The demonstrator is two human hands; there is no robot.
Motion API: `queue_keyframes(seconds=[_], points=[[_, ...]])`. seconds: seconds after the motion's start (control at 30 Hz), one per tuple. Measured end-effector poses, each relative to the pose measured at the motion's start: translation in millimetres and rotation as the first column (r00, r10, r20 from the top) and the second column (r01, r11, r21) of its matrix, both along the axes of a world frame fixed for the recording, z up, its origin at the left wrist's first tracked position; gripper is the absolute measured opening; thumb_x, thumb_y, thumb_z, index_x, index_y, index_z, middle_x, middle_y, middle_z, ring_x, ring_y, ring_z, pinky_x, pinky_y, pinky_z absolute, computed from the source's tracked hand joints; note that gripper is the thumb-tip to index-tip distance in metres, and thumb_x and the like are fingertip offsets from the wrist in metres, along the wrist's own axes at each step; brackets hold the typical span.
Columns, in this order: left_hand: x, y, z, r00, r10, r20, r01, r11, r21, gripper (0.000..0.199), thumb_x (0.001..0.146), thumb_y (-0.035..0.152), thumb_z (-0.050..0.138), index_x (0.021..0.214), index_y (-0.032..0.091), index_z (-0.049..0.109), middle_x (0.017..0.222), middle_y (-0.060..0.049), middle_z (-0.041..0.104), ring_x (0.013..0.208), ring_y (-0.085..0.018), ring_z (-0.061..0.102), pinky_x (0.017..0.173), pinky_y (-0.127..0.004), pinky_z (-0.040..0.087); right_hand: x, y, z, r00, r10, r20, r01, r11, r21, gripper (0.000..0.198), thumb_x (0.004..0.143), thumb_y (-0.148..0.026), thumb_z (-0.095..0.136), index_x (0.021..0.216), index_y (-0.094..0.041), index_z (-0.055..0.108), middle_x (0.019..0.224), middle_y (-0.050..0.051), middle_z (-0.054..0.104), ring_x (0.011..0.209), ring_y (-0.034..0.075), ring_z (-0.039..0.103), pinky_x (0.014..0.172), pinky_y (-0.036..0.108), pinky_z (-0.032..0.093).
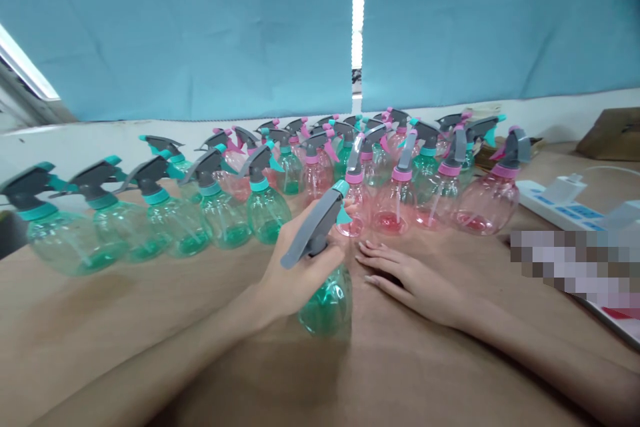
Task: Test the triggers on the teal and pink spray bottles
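My left hand (295, 263) is wrapped round the neck of a green spray bottle (327, 307) with a grey and teal trigger head, in the middle of the view. Its nozzle points away and to the right. Part of the bottle is hidden by my fingers. Just right of it, my right hand (410, 280) rests palm down on the table (400, 373), fingers stretched out and holding nothing. Beyond my fingertips stands a pink spray bottle (393, 210) with a grey head. A green spray bottle (270, 213) stands behind my left hand.
Several green spray bottles (187, 227) line the left side, with mixed pink and green ones behind. At the right lie a white power strip (560, 203) and a blurred-out flat object (575, 270). A brown cardboard box (610, 135) sits at the back right, before a blue curtain (225, 33).
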State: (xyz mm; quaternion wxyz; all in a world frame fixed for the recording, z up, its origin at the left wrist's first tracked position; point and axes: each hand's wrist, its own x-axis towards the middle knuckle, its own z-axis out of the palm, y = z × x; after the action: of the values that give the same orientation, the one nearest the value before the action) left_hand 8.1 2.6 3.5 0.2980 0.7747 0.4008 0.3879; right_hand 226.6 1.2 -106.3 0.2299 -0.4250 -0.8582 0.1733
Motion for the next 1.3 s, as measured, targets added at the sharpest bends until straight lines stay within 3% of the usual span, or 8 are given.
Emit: queue_keyframes(seconds=[0.2, 0.53, 1.3], points=[[-0.1, 1.1, -0.8, 1.0, 0.005, -0.029, -0.005, 1.0, 0.008, 0.001, 0.074, 0.024, 0.048, 0.073, 0.024, 0.049, 0.07, 0.002, 0.056, 0.063, -0.016, 0.05, 0.055, -0.03, 0.037, -0.4, 0.3, 0.8, 0.999, -0.005, 0.039, 0.006, 1.0, -0.007, 0.047, 0.098, -0.044, 0.038, 0.136, -0.021, 0.051, 0.147, 0.005, 0.044, 0.137, 0.024, 0.036, 0.113, 0.047, 0.031], [1.5, 1.6, -1.8, 0.999, -0.018, 0.041, 0.02, 0.999, -0.04, 0.008, 0.074, 0.022, 0.049, 0.069, 0.023, 0.043, 0.064, 0.004, 0.048, 0.058, -0.014, 0.044, 0.053, -0.029, 0.032, 1.7, 0.8, 0.5, 1.0, 0.01, 0.011, -0.01, 1.0, -0.003, 0.044, 0.097, -0.043, 0.039, 0.136, -0.025, 0.051, 0.147, 0.004, 0.043, 0.137, 0.025, 0.036, 0.113, 0.049, 0.031], [2.0, 1.0, 0.2, 0.997, 0.018, 0.075, -0.015, 0.999, -0.049, 0.012, 0.071, 0.022, 0.054, 0.066, 0.023, 0.043, 0.056, 0.006, 0.044, 0.052, -0.012, 0.042, 0.051, -0.028, 0.036, 0.4, 0.7, 1.7, 1.0, 0.015, 0.016, -0.015, 0.999, 0.031, 0.043, 0.097, -0.043, 0.039, 0.134, -0.026, 0.053, 0.144, 0.004, 0.047, 0.135, 0.024, 0.04, 0.111, 0.048, 0.033]])
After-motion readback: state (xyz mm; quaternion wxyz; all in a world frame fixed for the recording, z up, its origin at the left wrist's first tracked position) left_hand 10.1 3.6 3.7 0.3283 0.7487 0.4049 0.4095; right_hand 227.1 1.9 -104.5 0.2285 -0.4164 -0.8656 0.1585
